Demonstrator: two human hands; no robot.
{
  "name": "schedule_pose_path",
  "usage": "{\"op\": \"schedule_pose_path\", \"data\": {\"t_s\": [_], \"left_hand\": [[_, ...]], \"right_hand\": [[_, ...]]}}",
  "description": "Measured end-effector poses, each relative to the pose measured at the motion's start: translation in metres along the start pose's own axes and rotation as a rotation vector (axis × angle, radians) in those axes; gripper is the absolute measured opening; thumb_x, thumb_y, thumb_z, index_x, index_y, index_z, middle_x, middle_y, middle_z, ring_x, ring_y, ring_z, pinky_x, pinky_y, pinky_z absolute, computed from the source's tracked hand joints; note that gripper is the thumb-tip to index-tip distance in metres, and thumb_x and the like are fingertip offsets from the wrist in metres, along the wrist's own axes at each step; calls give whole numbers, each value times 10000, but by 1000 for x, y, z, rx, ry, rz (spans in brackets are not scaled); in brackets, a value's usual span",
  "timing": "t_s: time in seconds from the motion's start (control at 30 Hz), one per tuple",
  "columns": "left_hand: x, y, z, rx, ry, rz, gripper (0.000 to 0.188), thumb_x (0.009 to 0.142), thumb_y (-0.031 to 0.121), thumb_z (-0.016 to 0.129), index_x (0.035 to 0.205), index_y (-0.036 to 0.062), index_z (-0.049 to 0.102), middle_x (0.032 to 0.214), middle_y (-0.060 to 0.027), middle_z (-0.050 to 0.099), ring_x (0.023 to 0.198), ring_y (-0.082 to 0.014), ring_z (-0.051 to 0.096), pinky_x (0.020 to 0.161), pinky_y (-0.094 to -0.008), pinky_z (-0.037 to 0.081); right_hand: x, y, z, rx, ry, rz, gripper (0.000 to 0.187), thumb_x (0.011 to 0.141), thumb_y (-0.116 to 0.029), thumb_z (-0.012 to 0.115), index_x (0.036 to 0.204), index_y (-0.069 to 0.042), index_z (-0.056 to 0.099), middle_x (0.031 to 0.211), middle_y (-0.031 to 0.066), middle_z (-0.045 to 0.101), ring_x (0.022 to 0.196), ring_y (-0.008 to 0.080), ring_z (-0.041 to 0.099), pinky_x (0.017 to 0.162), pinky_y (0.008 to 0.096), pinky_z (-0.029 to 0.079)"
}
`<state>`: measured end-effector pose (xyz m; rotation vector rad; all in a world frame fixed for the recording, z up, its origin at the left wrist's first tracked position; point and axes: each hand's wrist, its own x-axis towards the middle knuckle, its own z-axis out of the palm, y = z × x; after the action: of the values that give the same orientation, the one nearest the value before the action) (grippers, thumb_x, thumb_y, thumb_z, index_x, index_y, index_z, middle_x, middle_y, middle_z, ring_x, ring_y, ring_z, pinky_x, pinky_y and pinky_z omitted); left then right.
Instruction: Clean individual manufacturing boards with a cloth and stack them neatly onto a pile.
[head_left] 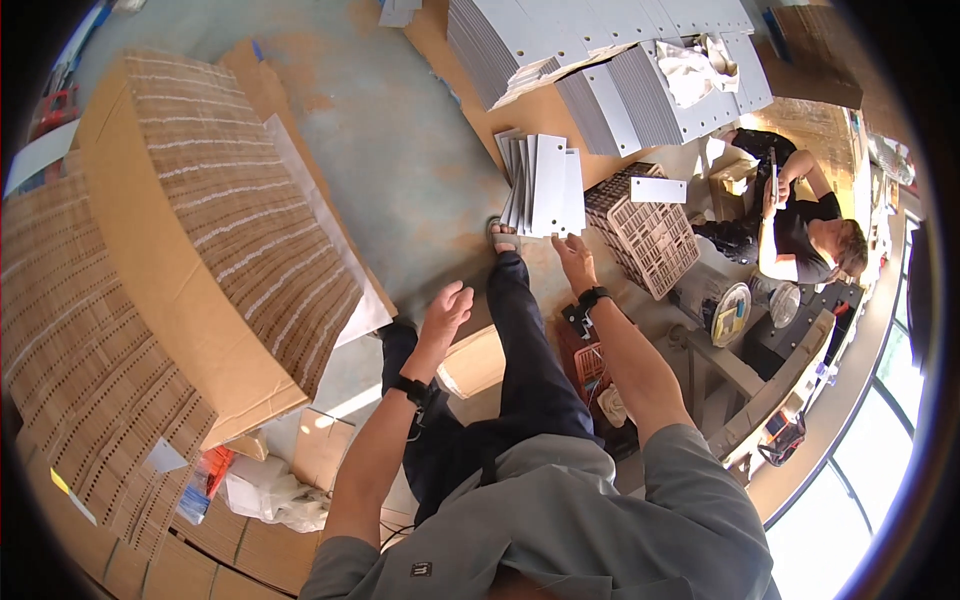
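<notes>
My right hand (575, 262) is at the near edge of a small fanned pile of flat light-grey panels with punched holes (552, 190). Its thumb and fingers are apart, and the fingertips reach the lowest edge of the top panel; I cannot tell whether they touch it. My left hand (444, 320) hangs in the air over my left leg, fingers loosely bent and apart, holding nothing. A single light-grey strip with holes (658, 190) lies on a brown plastic crate (652, 250) to the right of the pile.
Tall stacks of grey panels (590, 30) rise beyond the pile, with white cloth (697, 72) on them. Stacked brown cardboard pieces (240, 180) fill the left. At the right, a co-worker (800, 215) sits near buckets (730, 312) and a bench frame (775, 385).
</notes>
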<state>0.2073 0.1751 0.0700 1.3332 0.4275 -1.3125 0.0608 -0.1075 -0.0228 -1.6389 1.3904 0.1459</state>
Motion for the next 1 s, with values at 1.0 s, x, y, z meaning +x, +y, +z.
{"op": "schedule_pose_path", "data": {"t_s": [1.0], "left_hand": [[344, -96, 171, 338, 118, 168, 944, 835, 628, 729, 1381, -88, 446, 1268, -245, 587, 1196, -294, 581, 1012, -405, 466]], "right_hand": [[184, 76, 2, 274, -356, 197, 852, 819, -534, 787, 1386, 45, 525, 1271, 156, 636, 1137, 242, 593, 980, 360, 467]]}}
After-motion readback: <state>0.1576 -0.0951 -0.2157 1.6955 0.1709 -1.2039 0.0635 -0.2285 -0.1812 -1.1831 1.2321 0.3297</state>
